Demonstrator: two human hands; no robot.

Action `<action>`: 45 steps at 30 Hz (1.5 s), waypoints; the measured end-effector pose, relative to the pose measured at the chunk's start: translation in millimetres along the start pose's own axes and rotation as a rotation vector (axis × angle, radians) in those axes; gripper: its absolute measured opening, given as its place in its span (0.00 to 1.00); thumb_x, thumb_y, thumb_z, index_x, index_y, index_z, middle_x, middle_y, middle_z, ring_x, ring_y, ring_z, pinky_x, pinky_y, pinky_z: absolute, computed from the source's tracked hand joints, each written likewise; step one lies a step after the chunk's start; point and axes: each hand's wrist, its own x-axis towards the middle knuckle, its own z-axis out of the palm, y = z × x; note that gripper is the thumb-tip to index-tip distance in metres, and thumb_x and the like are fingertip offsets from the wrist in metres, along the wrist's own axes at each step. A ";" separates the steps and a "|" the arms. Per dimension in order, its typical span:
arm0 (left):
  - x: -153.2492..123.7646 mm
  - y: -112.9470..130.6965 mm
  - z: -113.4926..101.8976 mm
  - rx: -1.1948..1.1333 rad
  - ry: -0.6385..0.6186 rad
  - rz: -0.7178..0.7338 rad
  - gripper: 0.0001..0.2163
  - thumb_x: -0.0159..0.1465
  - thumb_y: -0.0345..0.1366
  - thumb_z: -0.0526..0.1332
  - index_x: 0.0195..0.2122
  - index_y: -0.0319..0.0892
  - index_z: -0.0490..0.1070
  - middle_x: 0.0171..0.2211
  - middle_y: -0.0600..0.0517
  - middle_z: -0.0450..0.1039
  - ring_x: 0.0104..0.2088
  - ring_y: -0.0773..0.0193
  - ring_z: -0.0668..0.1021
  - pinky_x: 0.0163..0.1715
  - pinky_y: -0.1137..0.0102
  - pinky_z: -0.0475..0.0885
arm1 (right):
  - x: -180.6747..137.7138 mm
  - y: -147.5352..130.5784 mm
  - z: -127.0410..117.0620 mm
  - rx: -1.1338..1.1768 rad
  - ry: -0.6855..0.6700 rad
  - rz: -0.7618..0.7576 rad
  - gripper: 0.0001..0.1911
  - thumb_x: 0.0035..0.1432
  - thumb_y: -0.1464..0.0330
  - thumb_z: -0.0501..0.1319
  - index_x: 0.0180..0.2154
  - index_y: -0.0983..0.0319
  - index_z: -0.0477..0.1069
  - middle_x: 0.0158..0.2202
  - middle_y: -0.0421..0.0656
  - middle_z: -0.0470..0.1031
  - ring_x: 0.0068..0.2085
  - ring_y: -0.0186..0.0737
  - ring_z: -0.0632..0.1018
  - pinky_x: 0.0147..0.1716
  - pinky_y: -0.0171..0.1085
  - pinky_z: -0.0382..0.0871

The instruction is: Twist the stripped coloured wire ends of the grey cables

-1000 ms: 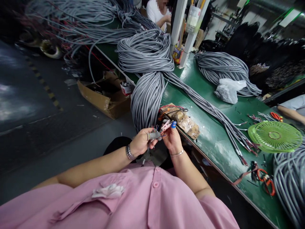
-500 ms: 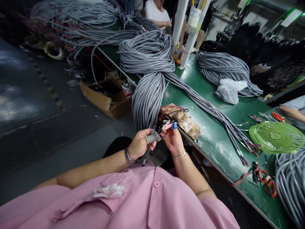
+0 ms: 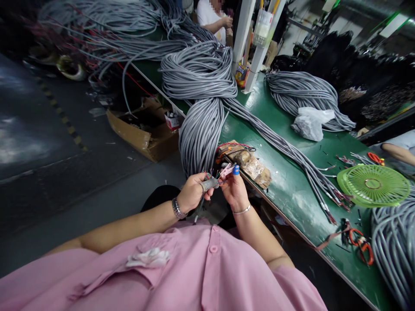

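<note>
A grey cable [image 3: 209, 184] is gripped near its end in my left hand [image 3: 193, 193], and several thin coloured wires [image 3: 212, 174] fan out from its cut end. My right hand [image 3: 236, 193], palm up, is closed beside the cable end, with blue tape [image 3: 236, 170] round one fingertip. A small pink clip-like tool [image 3: 226, 171] sits between its fingers. The right fingertips are close to the wires; whether they pinch one is too small to tell. Below my left hand, part of the cable hangs toward my lap.
Coils of grey cable [image 3: 199, 71] lie on the green table [image 3: 285, 190] and droop over its edge. A wooden block [image 3: 256, 168] lies at the near edge. To the right are a green fan [image 3: 372, 184] and orange-handled cutters [image 3: 361, 246]. A cardboard box [image 3: 136, 136] stands left. Two other people are partly visible.
Both hands keep their hold at nearly the same place, the right slightly nearer the left. The person at the back has raised a hand. The view has shifted slightly.
</note>
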 end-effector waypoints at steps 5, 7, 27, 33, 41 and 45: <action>-8.6 0.4 -5.4 0.019 0.025 0.018 0.11 0.56 0.41 0.65 0.26 0.38 0.70 0.16 0.55 0.69 0.14 0.72 0.67 0.13 0.77 0.61 | -3.9 -3.5 -11.2 -0.025 -0.023 0.126 0.25 0.55 0.45 0.58 0.34 0.61 0.72 0.29 0.40 0.74 0.26 0.32 0.71 0.26 0.33 0.70; -12.1 0.6 -8.5 0.042 0.038 0.063 0.11 0.57 0.41 0.64 0.28 0.38 0.71 0.17 0.55 0.70 0.15 0.72 0.69 0.14 0.77 0.63 | -4.9 -5.1 -15.4 -0.056 -0.031 0.152 0.27 0.54 0.44 0.58 0.34 0.62 0.72 0.29 0.40 0.74 0.26 0.32 0.72 0.27 0.33 0.72; -11.9 -8.0 -18.3 0.365 -0.132 0.190 0.06 0.60 0.36 0.61 0.29 0.39 0.70 0.22 0.54 0.72 0.22 0.68 0.74 0.25 0.73 0.72 | -31.0 17.5 -7.8 -0.401 0.020 -0.051 0.11 0.46 0.64 0.71 0.28 0.63 0.72 0.23 0.35 0.70 0.23 0.28 0.67 0.24 0.30 0.62; -9.7 2.8 -22.6 0.330 -0.279 0.044 0.08 0.59 0.37 0.63 0.25 0.39 0.70 0.19 0.54 0.72 0.20 0.68 0.73 0.22 0.74 0.68 | -31.2 6.7 -1.6 -0.591 -0.047 -0.065 0.11 0.47 0.63 0.69 0.28 0.63 0.74 0.22 0.36 0.71 0.22 0.28 0.66 0.24 0.31 0.60; -15.9 -12.9 -18.1 0.162 -0.063 0.055 0.09 0.59 0.39 0.63 0.26 0.39 0.71 0.20 0.53 0.74 0.20 0.68 0.74 0.23 0.73 0.69 | -33.6 10.8 -4.5 -0.551 -0.013 -0.072 0.10 0.48 0.63 0.69 0.29 0.64 0.75 0.22 0.36 0.70 0.22 0.28 0.66 0.24 0.31 0.63; -16.7 -14.8 -16.4 0.114 -0.004 0.055 0.10 0.59 0.40 0.63 0.27 0.39 0.71 0.21 0.53 0.74 0.20 0.67 0.75 0.22 0.72 0.70 | -32.3 10.4 -7.1 -0.565 -0.008 -0.071 0.10 0.49 0.63 0.68 0.30 0.63 0.76 0.23 0.37 0.70 0.23 0.28 0.66 0.24 0.31 0.64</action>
